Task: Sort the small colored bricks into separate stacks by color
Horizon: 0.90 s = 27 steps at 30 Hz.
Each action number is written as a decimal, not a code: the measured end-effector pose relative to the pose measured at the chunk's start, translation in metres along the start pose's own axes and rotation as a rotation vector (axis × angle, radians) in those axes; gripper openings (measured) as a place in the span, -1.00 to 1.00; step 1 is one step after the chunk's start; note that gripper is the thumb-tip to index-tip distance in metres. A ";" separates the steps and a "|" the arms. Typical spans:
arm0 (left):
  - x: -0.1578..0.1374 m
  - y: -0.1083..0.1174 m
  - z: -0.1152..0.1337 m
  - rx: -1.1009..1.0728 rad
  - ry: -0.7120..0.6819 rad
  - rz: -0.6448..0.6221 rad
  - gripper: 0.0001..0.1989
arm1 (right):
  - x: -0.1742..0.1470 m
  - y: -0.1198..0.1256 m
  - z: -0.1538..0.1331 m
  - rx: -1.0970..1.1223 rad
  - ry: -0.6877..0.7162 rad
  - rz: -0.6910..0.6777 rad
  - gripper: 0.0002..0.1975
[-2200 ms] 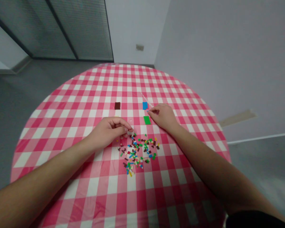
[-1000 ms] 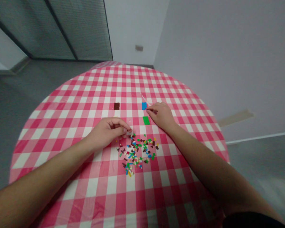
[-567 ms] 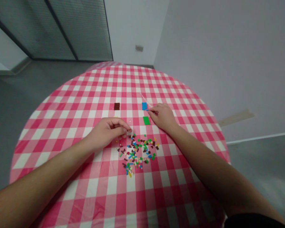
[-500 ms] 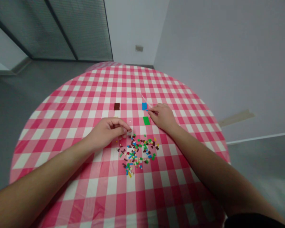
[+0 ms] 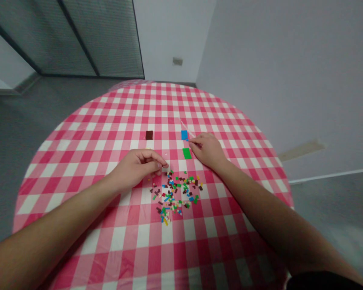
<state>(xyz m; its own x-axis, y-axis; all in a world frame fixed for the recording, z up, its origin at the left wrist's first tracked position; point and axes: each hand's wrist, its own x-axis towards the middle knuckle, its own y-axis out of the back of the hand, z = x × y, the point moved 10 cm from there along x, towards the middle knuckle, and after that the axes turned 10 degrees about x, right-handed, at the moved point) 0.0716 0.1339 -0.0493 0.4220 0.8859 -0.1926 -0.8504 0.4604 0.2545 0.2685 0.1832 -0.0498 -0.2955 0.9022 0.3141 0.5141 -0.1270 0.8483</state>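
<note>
My right hand (image 5: 207, 149) rests on the table with thumb and forefinger pinched on a small blue brick (image 5: 187, 140). That brick is beside the lower right corner of a blue rectangle of bricks (image 5: 184, 134). Just below lies a green rectangle (image 5: 186, 153), left of the right hand. My left hand (image 5: 140, 167) hovers at the upper left edge of a loose pile of tiny coloured bricks (image 5: 175, 193). Its thumb and forefinger meet; whatever is between the tips is too small to make out. A dark brown rectangle (image 5: 149, 135) lies beyond the left hand.
A red-and-white checked cloth (image 5: 93, 169) covers the round table. A thin clear strip (image 5: 186, 126) lies by the blue rectangle. Some yellow bits (image 5: 149, 179) lie under the left hand. A wall (image 5: 290, 80) stands close on the right, and a glass partition (image 5: 109, 36) stands behind.
Almost nothing differs. Both hands keep their places and their pinched fingers; the whole view has shifted very slightly.
</note>
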 end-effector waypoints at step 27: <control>0.000 0.000 0.001 -0.013 0.003 -0.007 -0.92 | -0.002 -0.001 -0.003 0.024 0.031 0.015 -0.74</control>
<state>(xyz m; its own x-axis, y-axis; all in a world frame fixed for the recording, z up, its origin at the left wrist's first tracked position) 0.0717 0.1336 -0.0486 0.4269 0.8827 -0.1966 -0.8515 0.4656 0.2411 0.2661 0.1802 -0.0499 -0.3125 0.8870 0.3400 0.5378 -0.1298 0.8330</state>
